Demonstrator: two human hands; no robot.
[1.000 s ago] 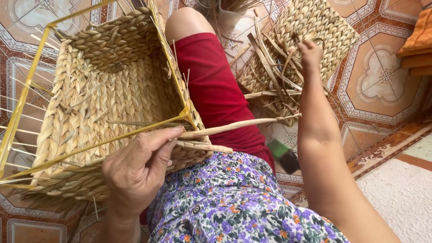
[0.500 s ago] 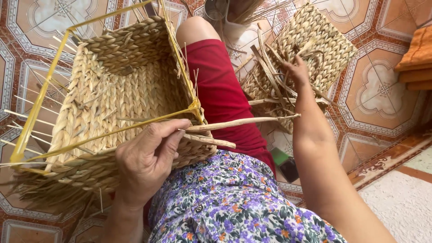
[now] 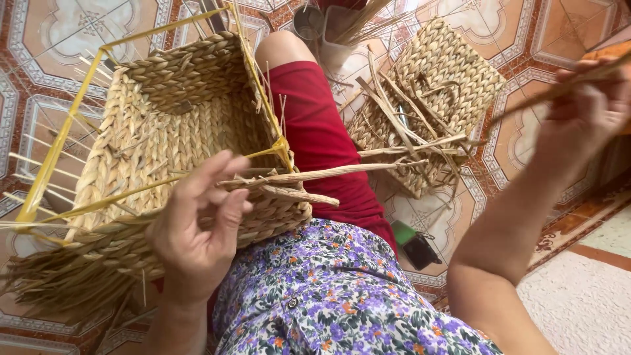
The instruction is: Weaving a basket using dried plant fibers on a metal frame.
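Note:
A half-woven straw basket [image 3: 177, 131] on a yellow wire frame [image 3: 62, 135] rests on my lap, its opening facing me. My left hand [image 3: 197, 230] presses against its near rim and pinches a long dried straw strand [image 3: 328, 174] that sticks out to the right. My right hand [image 3: 585, 112] is raised at the right edge, gripping a second dried strand [image 3: 526, 102] that runs diagonally up to the right. Loose straw ends [image 3: 59, 276] hang from the basket's lower left.
A finished woven basket [image 3: 440, 85] with loose strands on it lies on the patterned tiled floor [image 3: 513, 158] beyond my knee. A grey cup [image 3: 309, 23] and a container of straw stand at the top. A green and black object [image 3: 414, 243] lies beside my leg. A white mat [image 3: 585, 302] covers the lower right.
My right hand has left the pile on the far basket and risen to the right with a strand in it. The left hand stays at the basket rim.

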